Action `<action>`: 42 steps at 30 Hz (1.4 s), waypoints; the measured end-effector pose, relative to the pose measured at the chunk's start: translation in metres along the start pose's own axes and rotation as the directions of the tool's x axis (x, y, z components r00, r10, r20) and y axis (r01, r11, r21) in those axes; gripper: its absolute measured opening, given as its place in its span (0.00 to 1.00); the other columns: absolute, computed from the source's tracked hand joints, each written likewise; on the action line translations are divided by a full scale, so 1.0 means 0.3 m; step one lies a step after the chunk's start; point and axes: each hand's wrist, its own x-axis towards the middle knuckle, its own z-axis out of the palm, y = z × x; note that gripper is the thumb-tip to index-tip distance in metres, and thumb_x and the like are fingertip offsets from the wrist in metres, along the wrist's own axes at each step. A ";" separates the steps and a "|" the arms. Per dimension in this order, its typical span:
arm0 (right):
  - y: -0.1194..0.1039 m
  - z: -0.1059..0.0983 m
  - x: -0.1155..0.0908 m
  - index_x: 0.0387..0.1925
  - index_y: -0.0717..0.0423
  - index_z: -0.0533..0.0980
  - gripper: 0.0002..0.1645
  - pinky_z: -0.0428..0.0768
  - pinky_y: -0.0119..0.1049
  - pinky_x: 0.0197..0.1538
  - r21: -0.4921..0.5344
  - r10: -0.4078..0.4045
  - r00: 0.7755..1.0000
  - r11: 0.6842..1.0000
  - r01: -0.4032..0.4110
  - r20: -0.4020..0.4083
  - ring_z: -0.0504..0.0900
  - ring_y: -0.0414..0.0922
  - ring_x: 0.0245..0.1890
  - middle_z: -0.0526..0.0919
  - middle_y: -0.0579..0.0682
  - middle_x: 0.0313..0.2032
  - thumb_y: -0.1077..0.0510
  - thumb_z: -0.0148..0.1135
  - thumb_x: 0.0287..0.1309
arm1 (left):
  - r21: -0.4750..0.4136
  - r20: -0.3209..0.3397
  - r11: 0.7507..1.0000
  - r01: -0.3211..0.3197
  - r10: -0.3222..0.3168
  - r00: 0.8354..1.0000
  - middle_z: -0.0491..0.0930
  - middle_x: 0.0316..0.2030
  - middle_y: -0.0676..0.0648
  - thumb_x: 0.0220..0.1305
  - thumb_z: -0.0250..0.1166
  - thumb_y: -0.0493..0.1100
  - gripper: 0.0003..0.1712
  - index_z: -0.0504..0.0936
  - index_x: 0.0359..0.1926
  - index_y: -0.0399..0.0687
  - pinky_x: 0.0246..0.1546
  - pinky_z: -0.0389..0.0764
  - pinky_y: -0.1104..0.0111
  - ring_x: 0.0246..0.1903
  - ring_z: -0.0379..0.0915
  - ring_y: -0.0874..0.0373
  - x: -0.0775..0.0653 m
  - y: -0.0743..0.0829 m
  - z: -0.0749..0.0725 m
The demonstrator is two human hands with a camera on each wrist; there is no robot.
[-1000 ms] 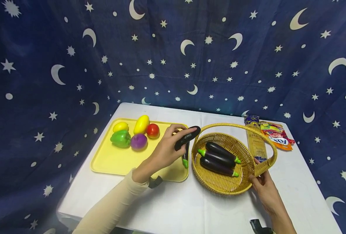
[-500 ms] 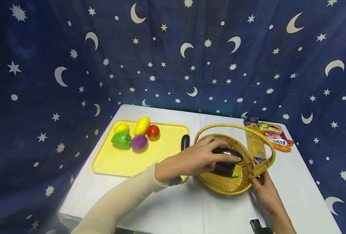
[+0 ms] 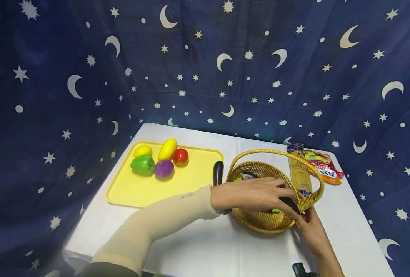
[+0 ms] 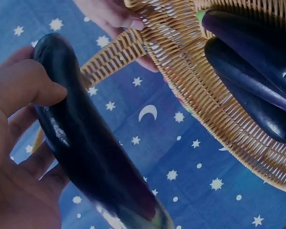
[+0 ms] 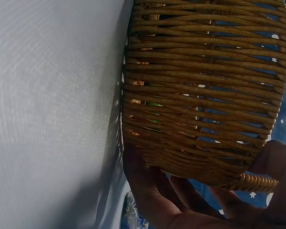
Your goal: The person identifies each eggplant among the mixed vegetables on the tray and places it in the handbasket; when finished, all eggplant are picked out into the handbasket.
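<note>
My left hand [image 3: 257, 195] reaches across the wicker basket [image 3: 250, 227] and grips a dark eggplant [image 3: 289, 204] near the right rim. The left wrist view shows my thumb and fingers curled round this eggplant [image 4: 90, 138], above the basket's edge. More eggplants [image 4: 252, 90] lie inside the basket, largely hidden by my hand in the head view. Beside the foot of the arched handle, my right hand [image 3: 314, 229] holds the basket's right side. From the right wrist, its fingers [image 5: 152, 195] show against the woven wall [image 5: 205, 95].
Left of the basket, a yellow tray [image 3: 135, 196] bears a green bell pepper [image 3: 143, 165], a purple vegetable [image 3: 164, 169], a tomato [image 3: 180, 157] and two yellow fruits [image 3: 167, 149]. Another eggplant [image 3: 218, 172] lies at its right edge. Behind the basket are a pasta pack [image 3: 300, 177] and candy bag [image 3: 324, 165].
My left hand has carried the eggplant from above the tray's right edge rightward over the basket, to its right rim. My right hand keeps its hold on the basket.
</note>
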 end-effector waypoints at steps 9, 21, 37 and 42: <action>0.004 0.006 0.008 0.86 0.24 0.35 0.46 0.77 0.15 0.56 0.012 0.020 1.000 1.000 -0.020 -0.011 0.70 0.23 0.60 0.43 0.65 0.85 0.55 0.46 0.85 | -0.023 0.217 1.000 -0.015 0.019 0.976 0.71 0.66 0.60 0.81 0.49 0.50 0.26 0.76 0.70 0.88 0.54 0.74 0.68 0.59 0.66 0.59 0.069 -0.022 0.078; 0.016 0.006 0.011 0.86 0.27 0.35 0.46 0.79 0.17 0.58 0.038 0.000 1.000 0.999 0.001 -0.012 0.60 0.52 0.79 0.40 0.66 0.85 0.60 0.44 0.84 | 0.021 0.377 1.000 -0.003 -0.005 0.926 0.71 0.67 0.66 0.79 0.48 0.55 0.24 0.79 0.64 0.92 0.65 0.74 0.64 0.69 0.65 0.58 0.124 -0.008 0.143; 0.006 0.007 0.007 0.86 0.25 0.36 0.47 0.78 0.15 0.56 0.085 -0.019 1.000 0.996 0.019 0.002 0.50 0.65 0.84 0.37 0.66 0.86 0.62 0.44 0.83 | 0.005 0.471 1.000 -0.024 0.018 0.882 0.72 0.70 0.69 0.80 0.53 0.50 0.22 0.81 0.63 0.85 0.67 0.76 0.66 0.72 0.68 0.62 0.152 0.029 0.203; 0.008 0.007 0.006 0.86 0.26 0.35 0.47 0.79 0.16 0.56 0.086 -0.014 1.000 0.996 0.014 0.000 0.51 0.64 0.83 0.39 0.67 0.85 0.62 0.44 0.84 | 0.025 0.485 0.999 -0.032 0.015 0.874 0.74 0.69 0.68 0.79 0.56 0.50 0.21 0.80 0.64 0.84 0.62 0.77 0.72 0.67 0.72 0.64 0.154 0.040 0.215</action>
